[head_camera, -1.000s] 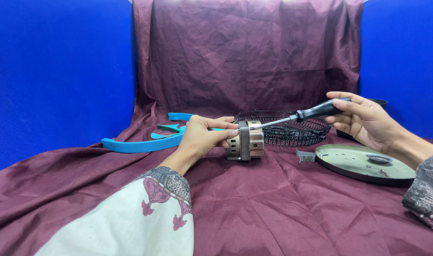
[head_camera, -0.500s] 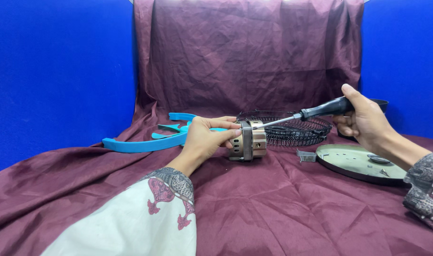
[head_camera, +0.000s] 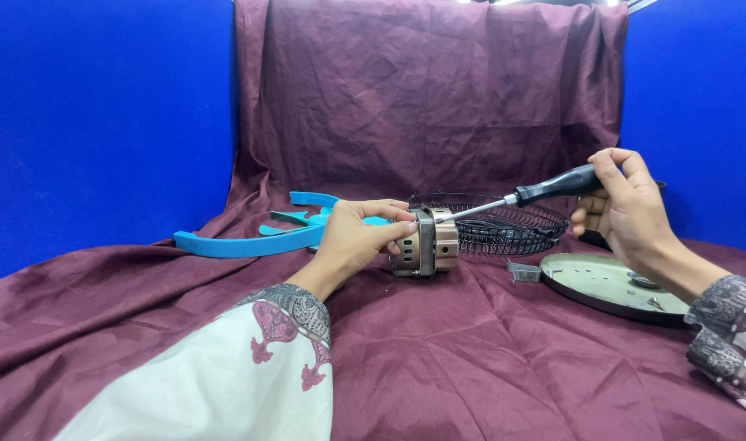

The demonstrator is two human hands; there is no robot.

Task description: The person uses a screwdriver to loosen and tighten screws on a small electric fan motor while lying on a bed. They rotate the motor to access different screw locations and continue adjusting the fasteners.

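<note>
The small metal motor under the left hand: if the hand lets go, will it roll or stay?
The motor looks round and lies on its side, so it could roll. Its metal body probably makes it heavy for its size. The soft cloth may slow it.

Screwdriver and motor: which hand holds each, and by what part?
Right hand grips the screwdriver by its black handle; left hand holds the motor by its end.

A maroon cloth [head_camera: 487, 376] carries a motor [head_camera: 426, 243], wire guard [head_camera: 503, 224], round plate [head_camera: 610, 284] and blue blades [head_camera: 250, 238].
</note>
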